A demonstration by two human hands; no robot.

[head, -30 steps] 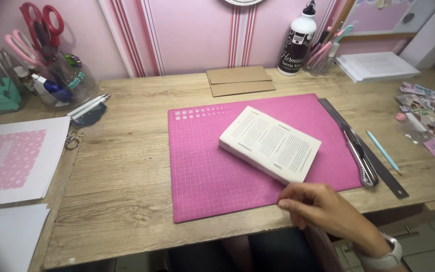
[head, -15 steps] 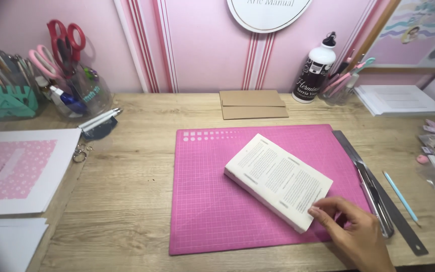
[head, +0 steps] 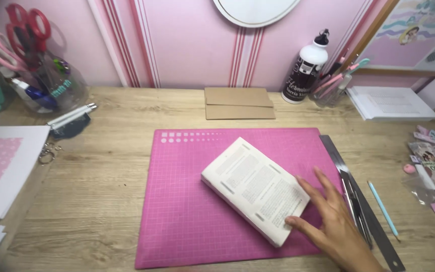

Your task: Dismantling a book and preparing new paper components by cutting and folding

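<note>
Head view: right hand (head: 331,221) has slid up, open fingers now touching the coverless book block (head: 254,188) at four o'clock on the pink cutting mat (head: 182,216).

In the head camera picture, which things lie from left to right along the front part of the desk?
White paper sheet with pink pattern → pink cutting mat → unbound book block → right hand → metal ruler → light blue pencil.
</note>
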